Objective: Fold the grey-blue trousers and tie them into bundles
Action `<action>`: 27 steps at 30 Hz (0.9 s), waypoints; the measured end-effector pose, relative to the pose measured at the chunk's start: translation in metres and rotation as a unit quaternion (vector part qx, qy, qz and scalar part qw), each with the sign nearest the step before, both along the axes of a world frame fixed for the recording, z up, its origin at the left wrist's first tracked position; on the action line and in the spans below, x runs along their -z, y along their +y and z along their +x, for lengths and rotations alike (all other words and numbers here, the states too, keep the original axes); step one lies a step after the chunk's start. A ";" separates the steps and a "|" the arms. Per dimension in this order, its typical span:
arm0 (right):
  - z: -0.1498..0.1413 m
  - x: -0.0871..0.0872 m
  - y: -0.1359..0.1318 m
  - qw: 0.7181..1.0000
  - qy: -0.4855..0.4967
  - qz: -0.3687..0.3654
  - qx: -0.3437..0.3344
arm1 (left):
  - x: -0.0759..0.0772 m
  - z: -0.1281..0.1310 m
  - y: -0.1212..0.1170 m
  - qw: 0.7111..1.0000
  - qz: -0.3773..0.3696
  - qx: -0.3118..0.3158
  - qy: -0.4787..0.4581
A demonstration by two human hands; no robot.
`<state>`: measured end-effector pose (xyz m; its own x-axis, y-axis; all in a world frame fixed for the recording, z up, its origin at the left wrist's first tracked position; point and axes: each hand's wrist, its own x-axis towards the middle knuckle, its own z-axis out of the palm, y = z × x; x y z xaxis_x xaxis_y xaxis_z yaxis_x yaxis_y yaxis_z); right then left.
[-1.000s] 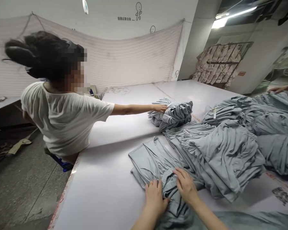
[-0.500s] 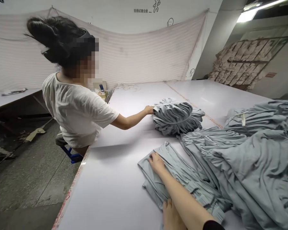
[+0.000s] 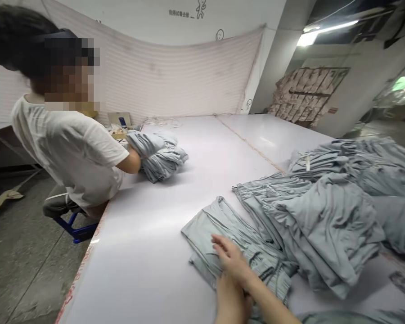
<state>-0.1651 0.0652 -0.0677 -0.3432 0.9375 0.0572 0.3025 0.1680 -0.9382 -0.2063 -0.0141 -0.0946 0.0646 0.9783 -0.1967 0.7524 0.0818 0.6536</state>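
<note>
A folded grey garment [image 3: 219,229] lies on the white table [image 3: 148,261] in front of me. My right hand [image 3: 231,257] rests flat on it with fingers stretched out, holding nothing. My left hand [image 3: 230,300] sits just behind, tucked under my right wrist at the garment's near edge, its fingers hidden. A big heap of the same grey garments [image 3: 327,216] spreads to the right of the folded one. At the table's left edge a co-worker in a white T-shirt [image 3: 67,153] holds a tied bundle of grey garments [image 3: 160,155] against their arm.
The co-worker sits on a blue stool [image 3: 76,227] on the concrete floor. Small items [image 3: 119,127] stand at the table's far left corner. A cloth sheet [image 3: 175,76] hangs on the back wall. A rack of beige fabric stacks [image 3: 302,96] stands at the back right.
The co-worker has dragged the grey bundle from mid-table to the left edge. My right hand has slid back along the folded garment toward me, over my left hand.
</note>
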 end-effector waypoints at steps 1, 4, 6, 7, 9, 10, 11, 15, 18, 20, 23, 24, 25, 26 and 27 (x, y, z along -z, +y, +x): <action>0.028 0.003 -0.007 0.997 0.018 0.006 0.069 | -0.003 -0.003 0.002 0.999 0.004 -0.029 -0.044; 0.114 0.013 -0.022 0.963 0.012 -0.027 0.268 | -0.019 -0.018 0.011 0.972 -0.001 -0.111 -0.208; 0.160 0.020 -0.030 0.940 -0.004 -0.054 0.337 | -0.035 -0.036 0.023 0.946 -0.007 -0.136 -0.294; 0.177 0.025 -0.036 0.934 -0.012 -0.065 0.352 | -0.045 -0.048 0.031 0.932 -0.004 -0.144 -0.334; 0.196 0.033 -0.048 0.931 -0.028 -0.083 0.354 | -0.068 -0.076 0.047 0.889 0.022 -0.169 -0.424; 0.199 0.037 -0.054 0.932 -0.036 -0.094 0.349 | -0.080 -0.092 0.055 0.868 0.040 -0.181 -0.461; 0.197 0.041 -0.061 0.934 -0.043 -0.107 0.339 | -0.091 -0.108 0.063 0.845 0.054 -0.197 -0.494; 0.168 0.047 -0.081 0.946 -0.084 -0.158 0.269 | -0.127 -0.168 0.086 0.656 0.085 -0.257 -0.705; 0.138 0.039 -0.084 0.945 -0.135 -0.191 0.228 | -0.137 -0.198 0.092 0.543 0.095 -0.269 -0.790; 0.121 0.030 -0.080 0.939 -0.167 -0.223 0.203 | -0.140 -0.209 0.093 0.540 0.099 -0.267 -0.793; 0.105 0.022 -0.068 0.925 -0.201 -0.273 0.172 | -0.146 -0.216 0.094 0.550 0.101 -0.270 -0.784; 0.102 0.023 -0.064 0.920 -0.200 -0.290 0.174 | -0.149 -0.216 0.094 0.552 0.104 -0.273 -0.781; 0.100 0.025 -0.061 0.914 -0.188 -0.308 0.184 | -0.152 -0.216 0.094 0.553 0.107 -0.274 -0.780; 0.098 0.029 -0.058 0.911 -0.168 -0.321 0.198 | -0.157 -0.215 0.094 0.555 0.111 -0.272 -0.778; 0.097 0.033 -0.055 0.910 -0.145 -0.322 0.218 | -0.162 -0.215 0.093 0.558 0.115 -0.271 -0.776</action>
<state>-0.0683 0.0101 -0.1010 0.1558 0.7956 -0.5854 0.4600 -0.5829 -0.6698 -0.4208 0.0792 0.0671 -0.3349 0.9248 -0.1808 -0.8288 -0.1978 0.5235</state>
